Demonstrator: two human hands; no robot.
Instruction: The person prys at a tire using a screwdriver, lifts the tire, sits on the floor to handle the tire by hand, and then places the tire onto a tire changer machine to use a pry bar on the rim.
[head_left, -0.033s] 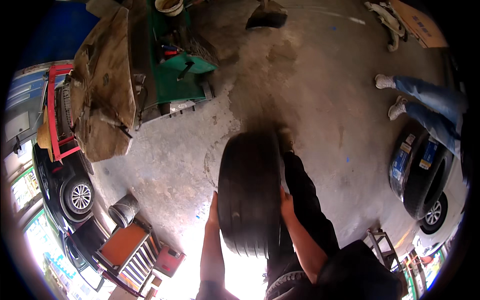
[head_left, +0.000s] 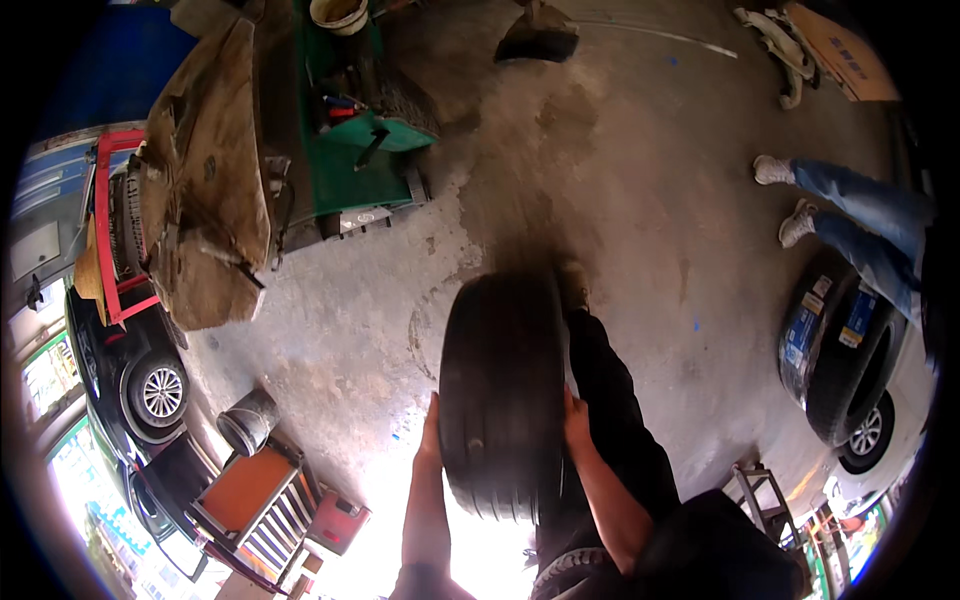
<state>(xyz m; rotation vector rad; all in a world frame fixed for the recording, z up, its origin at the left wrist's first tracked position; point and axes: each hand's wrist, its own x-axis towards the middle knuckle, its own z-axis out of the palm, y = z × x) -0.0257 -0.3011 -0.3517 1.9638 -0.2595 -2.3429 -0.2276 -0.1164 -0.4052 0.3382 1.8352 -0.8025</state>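
Observation:
A black car tyre stands upright between my two arms, its grooved tread facing up at me. My left hand presses on its left edge, with the fingers mostly hidden behind the sidewall. My right hand holds the right edge, its fingers only partly showing. Close beside the tyre on the right is my dark-trousered leg. Part of another treaded tyre shows at the bottom, near my body.
A green machine and a worn brown panel stand at the left. Below them are a bucket and an orange-topped cart. At the right, a person in jeans is near two labelled tyres. A small metal stand is at lower right.
The tyre and both hands sit very slightly lower and further right in the picture. The surroundings have shifted a little too; both hands keep their hold.

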